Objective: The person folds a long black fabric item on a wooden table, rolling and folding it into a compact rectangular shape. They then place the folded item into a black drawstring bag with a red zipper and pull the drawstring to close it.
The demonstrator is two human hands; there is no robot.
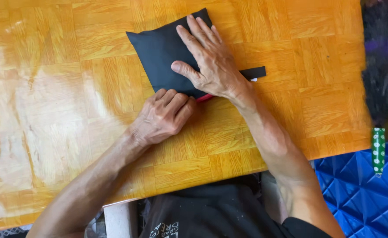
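A black fabric pouch (pixel 161 53) lies on the orange wooden table (pixel 70 88), with a black strap end (pixel 254 72) sticking out to its right. My right hand (pixel 209 59) lies flat on the pouch, fingers spread, pressing it down. My left hand (pixel 163 117) is curled into a fist at the pouch's near edge, its fingers pinching that edge. A thin red piece (pixel 205 98) shows between the two hands under the pouch's corner; what it is I cannot tell.
The table's near edge runs just in front of my body. To the right lie a blue quilted mat (pixel 361 189), a green dotted strip (pixel 378 150) and a dark furry shape (pixel 383 57).
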